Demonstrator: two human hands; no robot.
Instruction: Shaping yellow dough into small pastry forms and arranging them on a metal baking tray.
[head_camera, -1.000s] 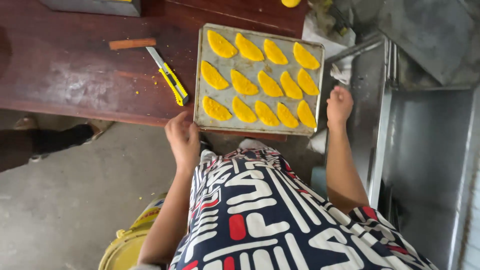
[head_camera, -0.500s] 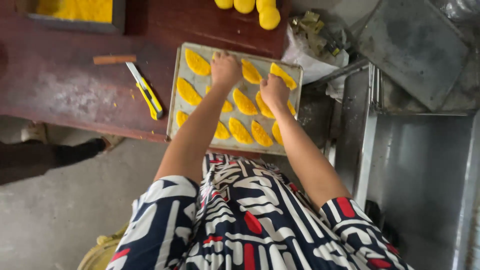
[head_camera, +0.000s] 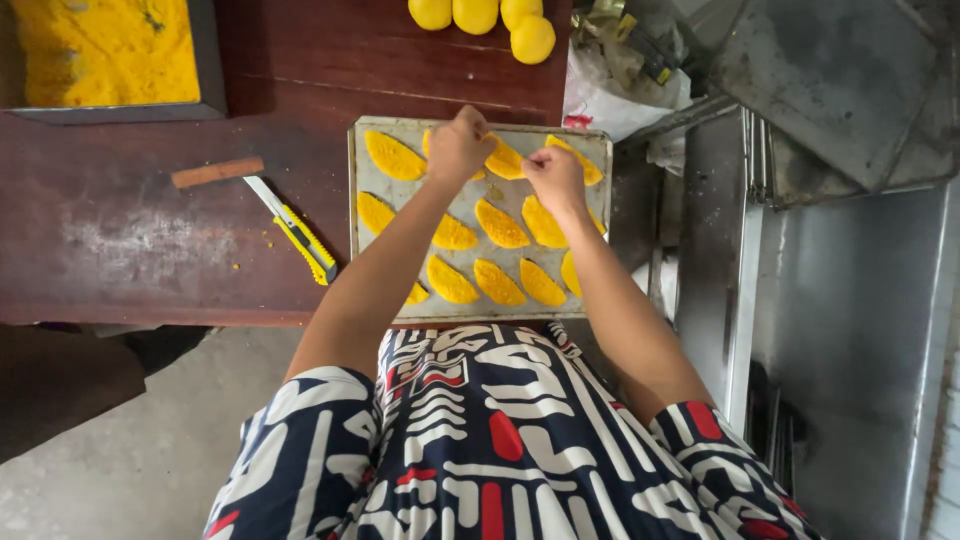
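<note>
A metal baking tray (head_camera: 355, 180) lies on the dark wooden table (head_camera: 150, 240), holding several yellow half-moon pastries. Both my hands reach over it to the far row. My left hand (head_camera: 458, 145) is curled into a fist with its fingertips at the left end of one pastry (head_camera: 505, 160). From the other side, my right hand (head_camera: 553, 178) pinches the right end of that same pastry. My forearms hide part of the middle rows. My patterned garment (head_camera: 480, 440) fills the bottom of the view.
A yellow utility knife (head_camera: 300, 240) and a short wooden stick (head_camera: 216, 172) lie left of the tray. A dark box of yellow crumbs (head_camera: 100, 50) sits at the far left, with yellow dough balls (head_camera: 475, 15) at the top. Crumpled plastic (head_camera: 610, 95) and metal equipment (head_camera: 730, 260) stand at the right.
My hands left the tray's near corners, reached across the pastries to the far row, and closed together on one pastry. The tray looks closer to me now.
</note>
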